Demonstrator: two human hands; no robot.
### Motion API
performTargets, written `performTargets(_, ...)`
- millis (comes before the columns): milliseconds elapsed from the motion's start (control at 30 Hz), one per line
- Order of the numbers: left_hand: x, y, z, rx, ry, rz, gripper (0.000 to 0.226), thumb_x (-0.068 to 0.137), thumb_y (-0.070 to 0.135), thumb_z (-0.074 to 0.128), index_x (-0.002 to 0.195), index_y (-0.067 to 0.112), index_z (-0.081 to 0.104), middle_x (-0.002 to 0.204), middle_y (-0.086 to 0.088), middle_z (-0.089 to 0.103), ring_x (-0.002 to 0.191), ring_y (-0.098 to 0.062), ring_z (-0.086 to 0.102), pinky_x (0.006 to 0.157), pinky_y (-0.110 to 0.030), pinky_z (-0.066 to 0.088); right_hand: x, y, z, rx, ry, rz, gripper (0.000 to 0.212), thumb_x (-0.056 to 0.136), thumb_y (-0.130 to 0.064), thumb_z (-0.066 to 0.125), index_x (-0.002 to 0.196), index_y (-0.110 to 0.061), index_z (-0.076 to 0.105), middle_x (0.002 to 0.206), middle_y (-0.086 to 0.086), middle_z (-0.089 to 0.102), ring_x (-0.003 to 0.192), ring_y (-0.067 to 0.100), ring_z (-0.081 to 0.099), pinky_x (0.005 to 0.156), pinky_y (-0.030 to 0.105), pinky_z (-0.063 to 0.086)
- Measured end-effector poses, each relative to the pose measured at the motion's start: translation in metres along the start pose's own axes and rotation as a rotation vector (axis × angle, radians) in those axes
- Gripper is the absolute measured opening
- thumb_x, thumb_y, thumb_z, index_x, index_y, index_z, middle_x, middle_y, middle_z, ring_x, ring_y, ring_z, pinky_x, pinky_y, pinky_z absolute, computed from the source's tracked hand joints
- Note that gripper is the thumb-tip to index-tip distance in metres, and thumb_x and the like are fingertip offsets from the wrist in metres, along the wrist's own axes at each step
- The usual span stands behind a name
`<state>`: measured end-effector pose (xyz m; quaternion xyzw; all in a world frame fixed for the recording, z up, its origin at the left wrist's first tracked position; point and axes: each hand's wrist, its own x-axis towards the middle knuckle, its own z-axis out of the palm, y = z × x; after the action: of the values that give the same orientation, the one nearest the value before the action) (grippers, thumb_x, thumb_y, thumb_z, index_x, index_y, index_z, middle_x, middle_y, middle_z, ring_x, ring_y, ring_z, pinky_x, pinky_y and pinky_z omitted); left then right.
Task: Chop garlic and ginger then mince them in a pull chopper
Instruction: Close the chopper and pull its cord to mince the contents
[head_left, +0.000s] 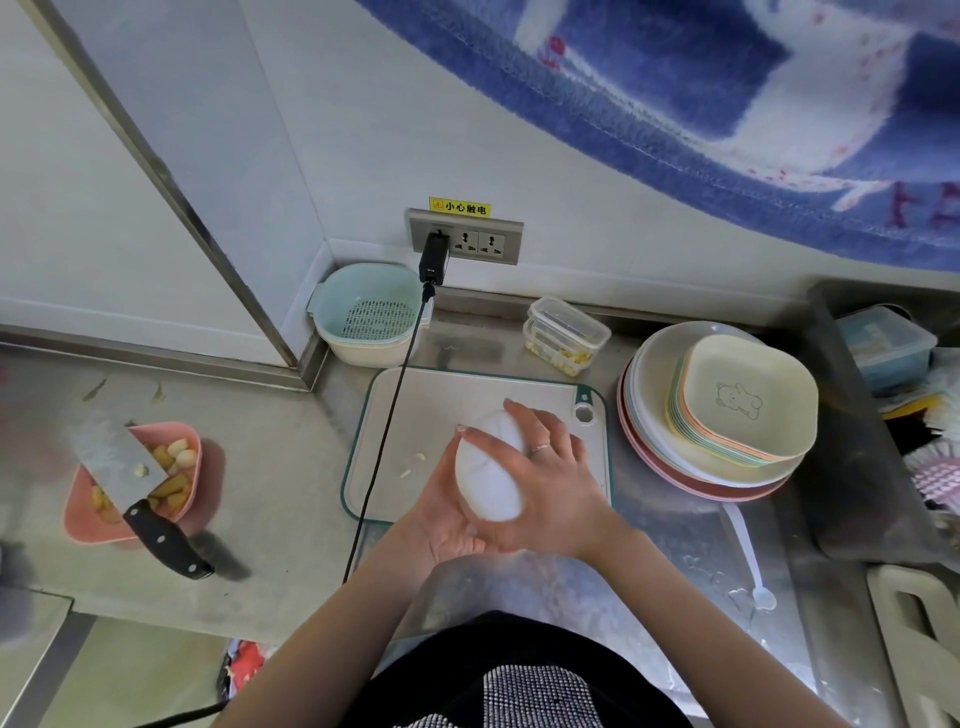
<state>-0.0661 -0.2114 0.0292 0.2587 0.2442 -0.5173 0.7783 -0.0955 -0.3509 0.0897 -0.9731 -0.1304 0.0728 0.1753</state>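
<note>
Both hands clasp my white egg-shaped plastic pull chopper (491, 473) above the pale green-rimmed cutting board (415, 410): left hand (441, 519) cups it underneath, right hand (553, 483) wraps its top, fingers curled. Its long axis points away from me; I judge the right hand nearer the lid.

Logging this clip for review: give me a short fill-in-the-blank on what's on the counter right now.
1. Both hands hold the white chopper above the ____ board.
2. The knife lies across the ____ bowl.
3. The bear dish tops a stack of ____.

Missing words: cutting; pink; plates
</note>
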Motion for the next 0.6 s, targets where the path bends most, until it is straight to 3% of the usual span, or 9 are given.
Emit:
performTargets(133,-0.004,0.01,0.005,-0.022,-0.035,-0.086,0.084,0.074,0.08,0.045,0.13,0.017,0.055,0.122,-0.012,0.059,0.106,-0.035,0.057,0.063,-0.048,0.057,0.002,0.005,-0.013,0.013,-0.111,-0.099,0.096,0.057,-0.066,0.068,0.134,-0.066,0.011,0.154,-0.007,0.004,0.137,0.023,0.0,0.107,0.039,0.014)
performTargets(267,-0.014,0.025,0.007,0.196,-0.056,-0.181,0.071,0.054,0.063,0.076,0.104,0.014,0.074,0.107,-0.014,0.069,0.094,-0.038,0.066,0.057,-0.049,0.057,0.004,0.005,-0.023,-0.04,-0.101,-0.164,0.092,0.058,-0.067,0.067,0.134,-0.064,0.015,0.154,-0.008,0.006,0.138,0.022,0.002,0.108,0.039,0.012)
performTargets(433,-0.009,0.031,0.0,0.16,0.055,-0.19,0.084,0.069,0.078,0.054,0.125,0.016,0.059,0.111,-0.017,0.065,0.095,-0.041,0.064,0.055,-0.053,0.056,0.004,0.007,-0.025,-0.011,-0.09,-0.161,0.093,0.059,-0.069,0.067,0.135,-0.065,0.013,0.154,-0.01,0.006,0.139,0.021,0.001,0.11,0.041,0.011)
performTargets(600,-0.006,0.029,0.008,0.144,0.036,-0.186,0.082,0.069,0.076,0.057,0.126,0.016,0.06,0.114,-0.017,0.063,0.094,-0.04,0.064,0.056,-0.051,0.056,0.002,0.009,-0.023,-0.015,-0.047,-0.158,0.093,0.058,-0.067,0.068,0.135,-0.064,0.017,0.154,-0.011,0.006,0.139,0.021,0.002,0.11,0.038,0.009)
